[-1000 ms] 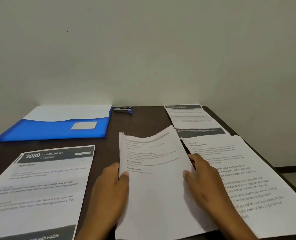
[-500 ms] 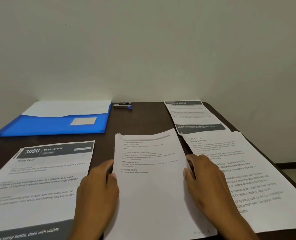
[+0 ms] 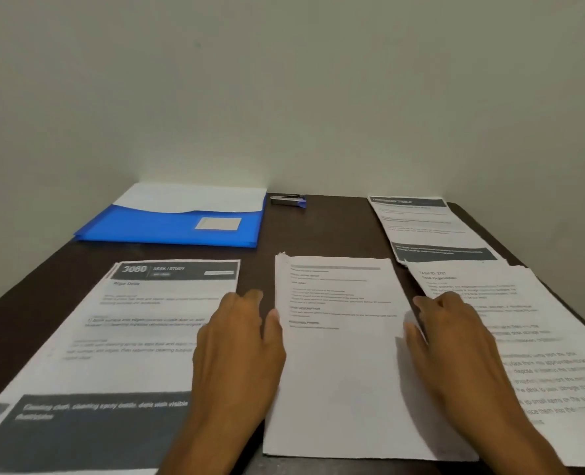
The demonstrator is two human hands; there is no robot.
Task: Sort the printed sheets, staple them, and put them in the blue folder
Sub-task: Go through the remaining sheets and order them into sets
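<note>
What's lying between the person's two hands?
In the head view, the middle stack of sheets lies flat on the table between the left hand and the right hand.

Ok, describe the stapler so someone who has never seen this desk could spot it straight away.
Look at the far edge of the dark desk, where it meets the wall. Just right of the blue folder lies the stapler, flat on bare wood. It is the only small metal object there, silver with a blue tip, among sheets of paper.

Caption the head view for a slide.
Both hands square the middle paper stack between sorted sheets; stapler, blue folder wait.
</note>
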